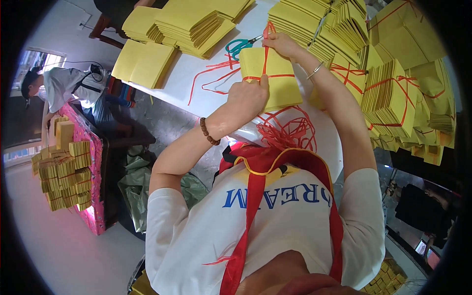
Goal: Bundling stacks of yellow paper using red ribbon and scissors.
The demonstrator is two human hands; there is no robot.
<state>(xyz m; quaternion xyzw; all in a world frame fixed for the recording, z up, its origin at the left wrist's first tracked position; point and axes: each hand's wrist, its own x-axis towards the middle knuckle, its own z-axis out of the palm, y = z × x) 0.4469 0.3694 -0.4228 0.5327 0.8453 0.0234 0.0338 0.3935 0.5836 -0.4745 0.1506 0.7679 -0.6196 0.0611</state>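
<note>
Right fingers (273,42): pinched together on our red ribbon (266,61), at the far edge of the yellow bundle (284,90).
Left fingers (264,85): curled, one pressing near the ribbon crossing; whether they grip, we cannot tell.
Bundle: before us, on the white worktop (184,73).
Scissors (238,47): just beside it.

My left arm (179,150): bare forearm, sharply bent at the elbow, angled forward and inward. My left hand (246,101): back uppermost, fingers curled, one digit extended forward. My right arm (337,103): reaching farther forward, slanting inward. My right hand (282,45): ahead of the left, turned inward, fingertips pinched together.
</note>
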